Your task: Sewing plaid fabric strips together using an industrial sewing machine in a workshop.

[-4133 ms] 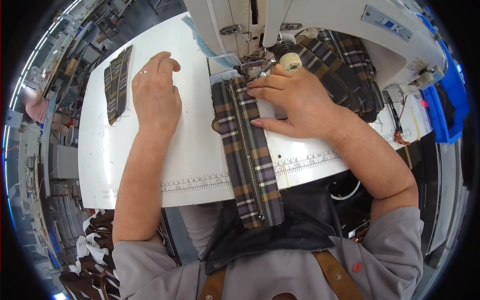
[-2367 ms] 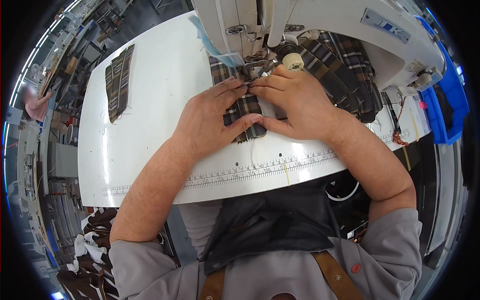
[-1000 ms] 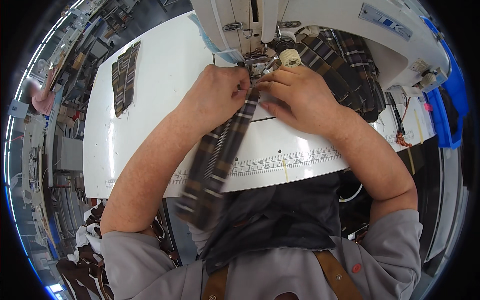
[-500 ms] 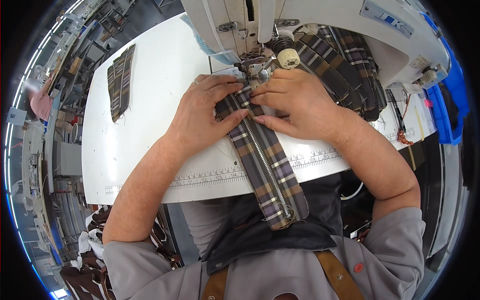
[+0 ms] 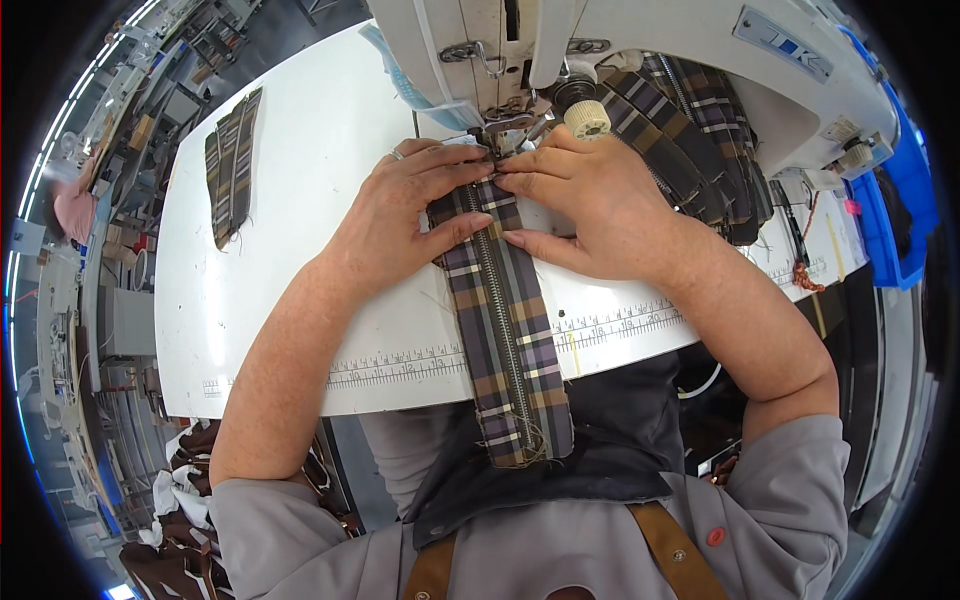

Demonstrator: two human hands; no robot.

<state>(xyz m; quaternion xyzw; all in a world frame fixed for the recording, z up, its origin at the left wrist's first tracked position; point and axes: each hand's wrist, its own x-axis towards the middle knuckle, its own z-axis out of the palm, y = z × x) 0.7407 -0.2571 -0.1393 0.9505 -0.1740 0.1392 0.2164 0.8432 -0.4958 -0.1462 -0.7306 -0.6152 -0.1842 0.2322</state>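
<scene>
We had the plaid strip (image 5: 490,345) on the white table (image 5: 290,290), its long axis running almost straight from the sewing machine (image 5: 665,30) toward the body, the near end leaning slightly right. Its far end lay by the needle area, partly hidden by fingers; its near end, with loose threads, reached past the table edge over the black apron (image 5: 625,430). The metal zipper (image 5: 508,335) followed that same line along the strip. Our left hand (image 5: 395,210) was spread over the strip's left side, thumb apart from the outstretched fingers, tips on the cloth. Our right hand (image 5: 605,205) was spread too, its fingertips and thumb at the right edge. Well apart on the left, a second plaid strip (image 5: 235,165) pointed away, its far end tilted right.
</scene>
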